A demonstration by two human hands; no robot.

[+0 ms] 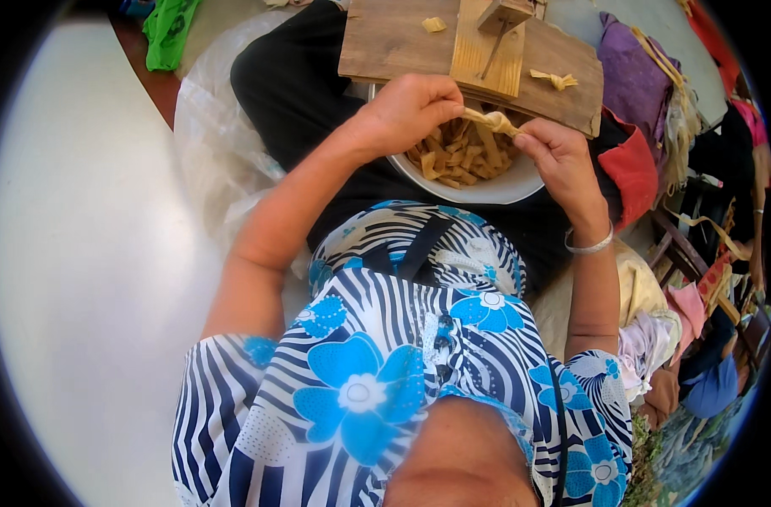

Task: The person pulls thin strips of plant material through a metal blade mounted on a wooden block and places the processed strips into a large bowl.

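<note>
My left hand (409, 111) pinches one end of a knotted tan strip (497, 122). The other end sits between the thumb and fingers of my right hand (563, 160), which wears a silver bracelet (590, 243) at the wrist. The strip stretches between both hands, its knot nearer the right one. Beneath it is a white basin (453, 193) in my lap, partly filled with loose tan strips (462, 159); what they are made of I cannot tell. The board's edge hides the basin's far side.
Just beyond the basin lies a wooden board (394, 42) with a block (505, 13) and a thin metal rod (492, 52). Two small tan knots (555, 80) (434, 24) rest on it. Purple cloth (626, 72) and piled fabrics (656, 346) line the right; a green bag (167, 34) lies far left.
</note>
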